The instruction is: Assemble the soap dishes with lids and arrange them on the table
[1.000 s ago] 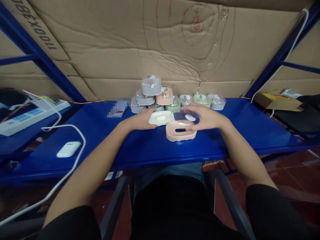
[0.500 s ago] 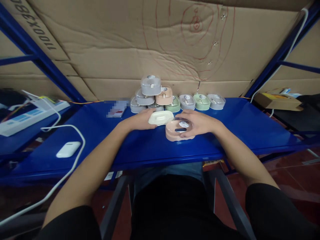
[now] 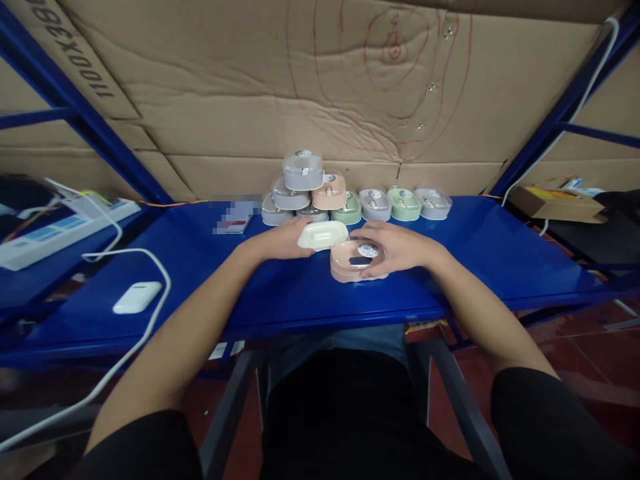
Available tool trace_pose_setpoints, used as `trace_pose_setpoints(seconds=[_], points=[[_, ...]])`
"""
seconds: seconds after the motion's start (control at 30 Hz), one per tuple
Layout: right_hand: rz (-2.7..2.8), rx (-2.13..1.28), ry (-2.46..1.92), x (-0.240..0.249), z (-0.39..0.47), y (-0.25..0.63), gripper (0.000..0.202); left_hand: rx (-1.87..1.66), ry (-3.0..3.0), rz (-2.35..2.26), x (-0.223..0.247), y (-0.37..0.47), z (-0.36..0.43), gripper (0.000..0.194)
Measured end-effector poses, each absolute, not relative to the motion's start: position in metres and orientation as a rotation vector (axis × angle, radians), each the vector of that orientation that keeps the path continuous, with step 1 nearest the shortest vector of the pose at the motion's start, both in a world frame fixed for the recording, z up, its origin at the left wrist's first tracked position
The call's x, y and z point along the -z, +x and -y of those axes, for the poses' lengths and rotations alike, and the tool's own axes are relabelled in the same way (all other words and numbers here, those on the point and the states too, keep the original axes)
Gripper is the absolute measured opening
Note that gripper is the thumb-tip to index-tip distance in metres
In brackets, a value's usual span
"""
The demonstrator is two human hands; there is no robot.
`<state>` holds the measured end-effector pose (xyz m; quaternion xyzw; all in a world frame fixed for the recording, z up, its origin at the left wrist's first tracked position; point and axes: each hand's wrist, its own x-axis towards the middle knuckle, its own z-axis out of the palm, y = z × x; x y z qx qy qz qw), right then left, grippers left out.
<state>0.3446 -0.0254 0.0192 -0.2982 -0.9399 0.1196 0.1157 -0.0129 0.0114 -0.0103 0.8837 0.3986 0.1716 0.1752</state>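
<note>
Lowered mid-frame, the clear lid [image 3: 348, 249] seemingly closes the peach case [image 3: 350, 274], right hand [image 3: 395, 247] gripping the lid, left hand [image 3: 285, 239] the cream dish [image 3: 323, 236].

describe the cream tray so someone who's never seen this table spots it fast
On the blue table, look in front of the stack of lidded boxes. There, the left hand holds a shallow cream tray, just behind and left of the peach box at the right hand. Its cream colour and uncovered top set it apart from the lidded boxes around it.
</note>
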Motion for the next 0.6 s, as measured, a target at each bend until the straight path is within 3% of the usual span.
trace_pose_setpoints(seconds=[0.33,0.6], points=[[2.741,-0.330,-0.873,-0.0155,0.0271,0.3416,0.083,-0.406,2.573,-1.206,0.0148,-0.0152,-0.0151,0.082],[2.749,-0.380,-0.951,-0.0146,0.0302,0.3369,0.095,-0.391,2.562,-1.217,0.0111,-0.0107,-0.0112,0.078]])
